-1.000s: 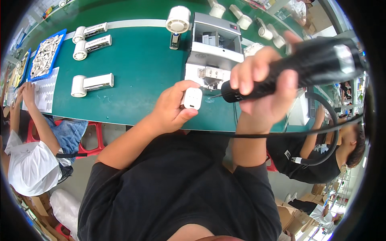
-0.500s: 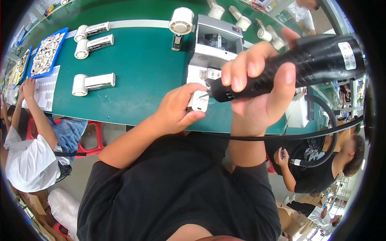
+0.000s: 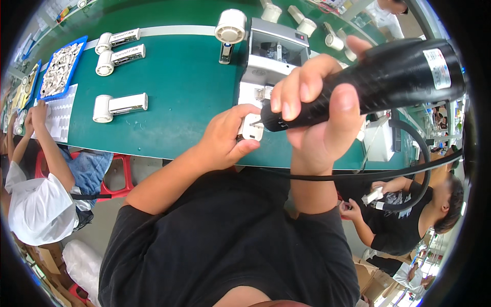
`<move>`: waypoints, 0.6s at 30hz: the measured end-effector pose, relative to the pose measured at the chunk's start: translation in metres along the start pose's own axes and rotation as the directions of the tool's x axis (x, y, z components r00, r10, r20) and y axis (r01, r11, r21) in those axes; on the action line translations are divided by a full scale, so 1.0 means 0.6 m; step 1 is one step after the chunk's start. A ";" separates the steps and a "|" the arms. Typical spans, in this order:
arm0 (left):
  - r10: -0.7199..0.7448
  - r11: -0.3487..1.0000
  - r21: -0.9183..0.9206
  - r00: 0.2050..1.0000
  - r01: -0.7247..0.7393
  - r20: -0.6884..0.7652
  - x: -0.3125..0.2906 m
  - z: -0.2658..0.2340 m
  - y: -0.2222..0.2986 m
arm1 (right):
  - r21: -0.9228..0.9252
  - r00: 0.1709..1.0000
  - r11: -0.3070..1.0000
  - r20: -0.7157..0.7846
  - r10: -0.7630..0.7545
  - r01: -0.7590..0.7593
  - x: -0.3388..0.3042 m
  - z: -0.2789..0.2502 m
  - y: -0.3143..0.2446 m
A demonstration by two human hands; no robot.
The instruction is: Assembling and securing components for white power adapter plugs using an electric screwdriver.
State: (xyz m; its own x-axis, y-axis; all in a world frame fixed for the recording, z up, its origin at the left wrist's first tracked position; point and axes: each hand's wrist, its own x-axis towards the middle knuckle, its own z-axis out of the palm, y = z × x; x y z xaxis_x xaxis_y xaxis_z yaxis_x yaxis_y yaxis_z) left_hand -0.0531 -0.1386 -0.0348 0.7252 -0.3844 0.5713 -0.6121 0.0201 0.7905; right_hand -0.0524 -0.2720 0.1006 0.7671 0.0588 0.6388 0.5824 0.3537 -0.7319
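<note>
My left hand [image 3: 225, 135] grips a small white plastic housing [image 3: 250, 128] between thumb and fingers, its end face turned up toward me; the rest of it is hidden. Wrapped round a black electric screwdriver [image 3: 388, 82] is my right hand [image 3: 325, 107]. The tool lies tilted, its nose low at the left, and its bit reaches the housing's end face. Just beyond the hands stands a grey machine [image 3: 276, 46] with an open window, probably a screw feeder. A white handheld fan [image 3: 230, 28] stands upright beside it.
White handheld fans [image 3: 121, 105] lie on the green table [image 3: 174, 77] at left. A blue tray [image 3: 82, 46] of small parts sits at far left, near a co-worker [image 3: 41, 204]. A black cable [image 3: 378, 173] crosses at right, near another co-worker [image 3: 404, 220].
The screwdriver has moved left and closer to the housing, so less of its bit shows. My left hand has barely moved. The co-worker at right now holds a white part.
</note>
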 end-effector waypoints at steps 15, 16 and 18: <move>-0.001 0.993 -0.117 1.000 -0.001 -0.012 -0.015 -0.005 -0.008 | -0.182 0.987 0.982 -0.157 0.019 -0.048 -0.013 -0.087 0.083; 0.003 0.992 -0.122 1.000 -0.005 -0.019 -0.017 -0.005 -0.009 | -0.172 0.986 0.983 -0.162 0.029 -0.057 -0.018 -0.090 0.088; 0.013 0.991 -0.134 0.999 -0.017 -0.031 -0.017 -0.005 -0.011 | -0.165 0.986 0.983 -0.161 0.053 -0.080 -0.023 -0.089 0.091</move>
State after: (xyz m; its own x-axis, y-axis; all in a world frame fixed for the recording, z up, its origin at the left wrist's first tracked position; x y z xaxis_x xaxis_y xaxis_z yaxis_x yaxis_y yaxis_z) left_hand -0.0558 -0.1321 -0.0452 0.7264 -0.3552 0.5883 -0.5767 0.1506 0.8030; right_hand -0.0169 -0.3036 0.0393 0.8304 -0.0730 0.5524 0.5554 0.1890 -0.8098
